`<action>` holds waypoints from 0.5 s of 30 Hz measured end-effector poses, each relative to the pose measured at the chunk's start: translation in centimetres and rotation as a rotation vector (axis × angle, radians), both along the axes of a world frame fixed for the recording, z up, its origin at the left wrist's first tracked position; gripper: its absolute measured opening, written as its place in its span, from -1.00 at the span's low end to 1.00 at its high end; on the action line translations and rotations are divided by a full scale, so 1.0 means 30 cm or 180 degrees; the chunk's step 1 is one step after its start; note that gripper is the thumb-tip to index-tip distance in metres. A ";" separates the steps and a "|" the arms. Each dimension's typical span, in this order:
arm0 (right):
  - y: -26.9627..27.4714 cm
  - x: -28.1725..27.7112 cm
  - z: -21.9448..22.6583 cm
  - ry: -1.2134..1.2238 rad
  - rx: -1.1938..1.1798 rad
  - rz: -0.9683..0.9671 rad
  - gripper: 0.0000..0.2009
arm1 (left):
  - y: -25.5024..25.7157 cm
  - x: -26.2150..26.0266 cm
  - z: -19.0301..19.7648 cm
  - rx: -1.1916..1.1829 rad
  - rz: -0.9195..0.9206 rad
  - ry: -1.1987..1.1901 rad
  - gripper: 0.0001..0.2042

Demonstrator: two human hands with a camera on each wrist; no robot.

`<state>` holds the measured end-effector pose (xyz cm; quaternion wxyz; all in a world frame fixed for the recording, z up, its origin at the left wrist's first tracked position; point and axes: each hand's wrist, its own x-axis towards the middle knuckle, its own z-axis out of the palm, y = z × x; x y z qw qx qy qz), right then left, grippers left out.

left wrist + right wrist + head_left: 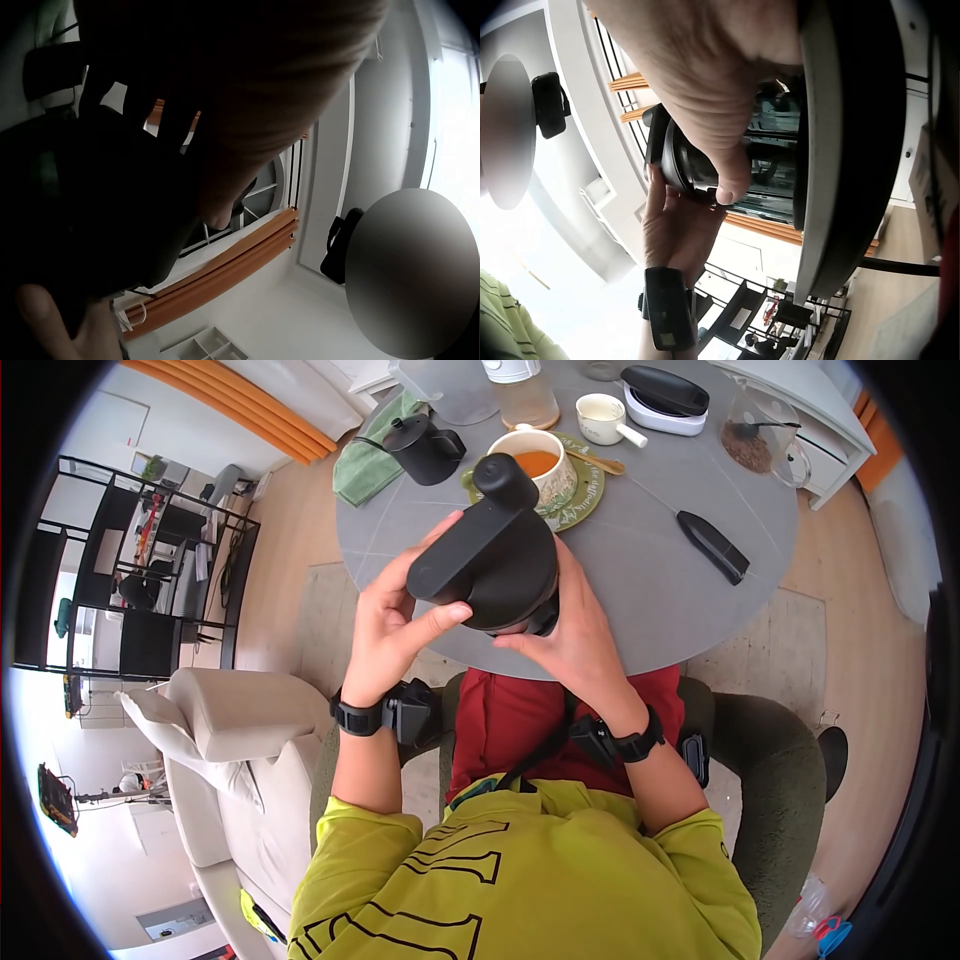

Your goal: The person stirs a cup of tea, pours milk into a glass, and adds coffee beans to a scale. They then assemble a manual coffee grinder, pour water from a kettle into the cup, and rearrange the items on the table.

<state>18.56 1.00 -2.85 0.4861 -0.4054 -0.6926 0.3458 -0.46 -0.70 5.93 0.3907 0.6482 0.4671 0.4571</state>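
Observation:
Held up over the near edge of the table is a black hand coffee grinder (500,580), with a crank arm and round knob on top. My left hand (395,610) grips its black top, the thumb lying along the rim by the crank. On the other side my right hand (580,625) holds the body. Clear sides of the grinder (772,169) show below the right thumb in the right wrist view, and the left hand (679,225) is around the lid. Shadow darkens most of the grinder in the left wrist view.
On the grey round table (660,615) stand a patterned cup (555,485) of orange-brown liquid on a green plate (590,510), a black kettle (425,450) and a small white pan (600,420). A black handheld frother (712,547) and glass jug (750,450) are to the right.

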 end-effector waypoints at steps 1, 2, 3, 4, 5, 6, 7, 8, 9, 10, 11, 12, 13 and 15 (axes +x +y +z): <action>-0.001 0.000 0.000 0.0002 0.0007 0.0004 0.05 | 0.008 -0.010 -0.004 -0.0054 -0.0043 -0.0096 -0.54; -0.001 0.000 0.001 0.0004 0.0014 0.0007 0.05 | 0.014 -0.017 -0.004 -0.0109 -0.0087 -0.0192 -0.55; -0.001 0.000 0.000 0.0003 0.0011 0.0000 0.05 | 0.016 -0.020 -0.002 -0.0111 -0.0094 -0.0193 -0.55; 0.000 0.000 0.000 0.0015 0.0040 -0.0007 0.05 | 0.018 -0.020 0.003 -0.0097 -0.0100 -0.0089 -0.56; 0.000 0.000 -0.001 0.0028 0.0068 -0.0010 0.05 | 0.019 -0.021 0.006 -0.0082 -0.0103 0.0017 -0.57; -0.001 -0.001 0.000 0.0030 0.0066 -0.0012 0.05 | 0.020 -0.023 0.007 -0.0083 -0.0105 0.0019 -0.57; -0.001 -0.001 0.001 0.0032 0.0053 -0.0012 0.05 | 0.020 -0.025 0.008 -0.0128 -0.0225 0.0012 -0.55; -0.001 -0.001 0.001 0.0035 0.0039 -0.0013 0.04 | 0.021 -0.026 0.008 -0.0173 -0.0345 0.0005 -0.54; 0.000 -0.001 -0.001 0.0038 0.0036 -0.0014 0.04 | 0.021 -0.024 0.005 -0.0177 -0.0346 0.0008 -0.54; 0.001 -0.002 -0.003 0.0052 0.0067 -0.0014 0.04 | 0.019 -0.019 -0.002 -0.0168 -0.0302 -0.0103 -0.54; 0.001 -0.003 -0.004 0.0066 0.0099 -0.0013 0.04 | 0.016 -0.016 -0.010 -0.0158 -0.0256 -0.0213 -0.54; 0.000 -0.004 -0.004 0.0069 0.0095 -0.0009 0.04 | 0.013 -0.013 -0.016 -0.0161 -0.0252 -0.0210 -0.54; -0.001 -0.004 0.000 0.0065 0.0078 -0.0012 0.04 | 0.009 -0.010 -0.022 -0.0107 -0.0198 -0.0224 -0.54; -0.001 -0.003 0.001 0.0062 0.0061 -0.0014 0.04 | 0.006 -0.003 -0.033 -0.0053 -0.0143 -0.0237 -0.53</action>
